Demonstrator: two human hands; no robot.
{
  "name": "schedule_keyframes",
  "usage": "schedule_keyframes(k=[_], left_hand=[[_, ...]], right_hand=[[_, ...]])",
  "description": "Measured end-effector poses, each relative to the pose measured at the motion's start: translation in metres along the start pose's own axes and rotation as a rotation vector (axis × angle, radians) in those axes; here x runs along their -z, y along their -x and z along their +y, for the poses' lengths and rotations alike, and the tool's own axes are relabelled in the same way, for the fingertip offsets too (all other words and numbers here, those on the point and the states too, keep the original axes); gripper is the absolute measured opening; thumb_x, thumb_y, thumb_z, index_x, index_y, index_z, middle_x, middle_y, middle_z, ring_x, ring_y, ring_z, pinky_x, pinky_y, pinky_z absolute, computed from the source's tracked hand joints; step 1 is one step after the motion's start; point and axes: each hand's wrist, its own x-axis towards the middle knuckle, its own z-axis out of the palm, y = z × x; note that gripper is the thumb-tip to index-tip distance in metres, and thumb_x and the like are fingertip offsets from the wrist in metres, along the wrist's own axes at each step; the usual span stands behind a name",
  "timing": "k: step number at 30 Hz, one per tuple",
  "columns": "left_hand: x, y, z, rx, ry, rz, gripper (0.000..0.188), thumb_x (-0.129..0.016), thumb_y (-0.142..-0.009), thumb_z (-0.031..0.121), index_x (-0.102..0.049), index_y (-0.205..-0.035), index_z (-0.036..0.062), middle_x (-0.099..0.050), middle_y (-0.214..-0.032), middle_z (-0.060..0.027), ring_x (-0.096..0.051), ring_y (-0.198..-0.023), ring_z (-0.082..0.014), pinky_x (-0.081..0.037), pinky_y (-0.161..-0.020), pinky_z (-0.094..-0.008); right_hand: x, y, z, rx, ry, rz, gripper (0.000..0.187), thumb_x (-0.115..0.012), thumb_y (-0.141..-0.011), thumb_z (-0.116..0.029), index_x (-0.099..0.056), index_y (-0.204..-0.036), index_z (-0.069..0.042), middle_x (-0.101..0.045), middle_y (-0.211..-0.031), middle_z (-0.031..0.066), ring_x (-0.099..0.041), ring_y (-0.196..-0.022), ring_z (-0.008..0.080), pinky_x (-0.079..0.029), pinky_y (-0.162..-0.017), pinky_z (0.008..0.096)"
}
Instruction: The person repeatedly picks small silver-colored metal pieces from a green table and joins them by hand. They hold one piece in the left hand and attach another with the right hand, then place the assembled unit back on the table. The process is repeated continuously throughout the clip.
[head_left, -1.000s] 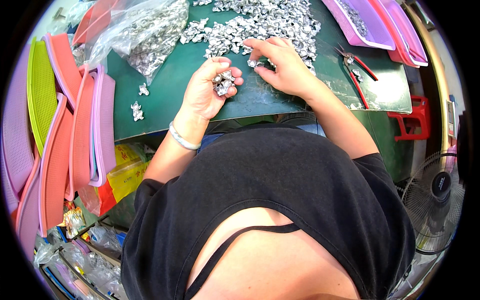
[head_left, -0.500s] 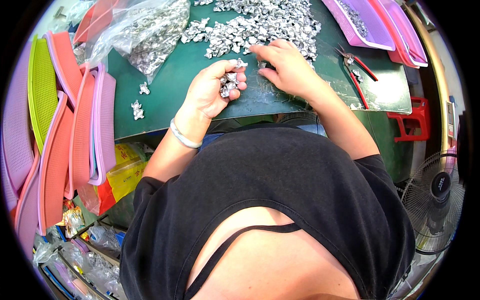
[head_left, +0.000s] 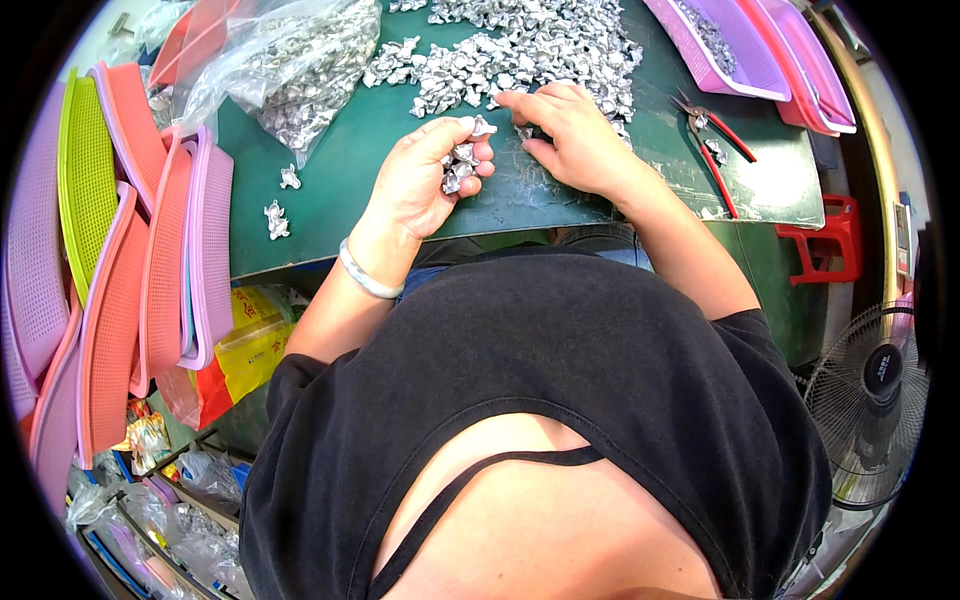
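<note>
My left hand [head_left: 415,180] is curled around several small silver metal figures [head_left: 460,168], one of them pinched at the thumb tip. To its right, my right hand [head_left: 570,135] lies at the near edge of a big pile of the same silver figures [head_left: 530,50]. Its index fingertip touches the pile. Another silver figure shows between its thumb and its curled fingers, partly hidden by them. Two loose figures, an upper one [head_left: 290,177] and a lower one [head_left: 277,220], lie apart on the green tabletop [head_left: 330,215] at the left.
A clear plastic bag [head_left: 310,90] full of figures stands at the back left. Red-handled pliers [head_left: 715,150] lie at the right, near a purple basket [head_left: 745,75]. Stacked plastic baskets [head_left: 110,290] line the left side. A red stool [head_left: 835,240] and a fan [head_left: 870,390] stand at the right.
Almost nothing differs. My right hand has shifted very slightly; my left hand keeps its hold on the figures.
</note>
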Motion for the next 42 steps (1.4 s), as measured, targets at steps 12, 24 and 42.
schedule_keyframes(k=[12, 24, 42], left_hand=[[0.01, -0.003, -0.002, -0.037, 0.122, -0.063, 0.011, -0.051, -0.082, 0.012, -0.051, -0.089, 0.0044, -0.059, -0.082, -0.0159, -0.057, -0.07, -0.0245, -0.045, -0.051, -0.0272], [0.006, -0.002, -0.003, -0.029, 0.125, -0.038, 0.011, -0.046, -0.082, 0.009, -0.049, -0.092, 0.0037, -0.06, -0.085, -0.017, -0.058, -0.069, -0.0237, -0.046, -0.05, -0.0272], [-0.003, 0.001, -0.003, 0.003, -0.1, 0.021, 0.016, -0.054, -0.086, 0.019, -0.056, -0.085, 0.0023, -0.058, -0.072, -0.0054, -0.056, -0.06, -0.0139, -0.042, -0.044, -0.0217]], right_hand=[[0.001, -0.001, -0.003, -0.01, 0.039, 0.053, 0.048, -0.062, -0.07, -0.009, -0.048, -0.115, -0.009, -0.058, -0.082, 0.006, -0.051, -0.088, 0.0239, -0.035, -0.082, 0.0365], [-0.004, -0.001, -0.008, -0.037, -0.018, 0.094, 0.048, -0.062, -0.07, -0.009, -0.048, -0.116, -0.008, -0.06, -0.086, 0.0047, -0.052, -0.086, 0.0226, -0.036, -0.08, 0.0358], [0.011, -0.001, -0.009, -0.024, 0.041, 0.12, 0.052, -0.064, -0.068, -0.007, -0.047, -0.118, -0.01, -0.06, -0.091, 0.0063, -0.05, -0.094, 0.0247, -0.036, -0.083, 0.0361]])
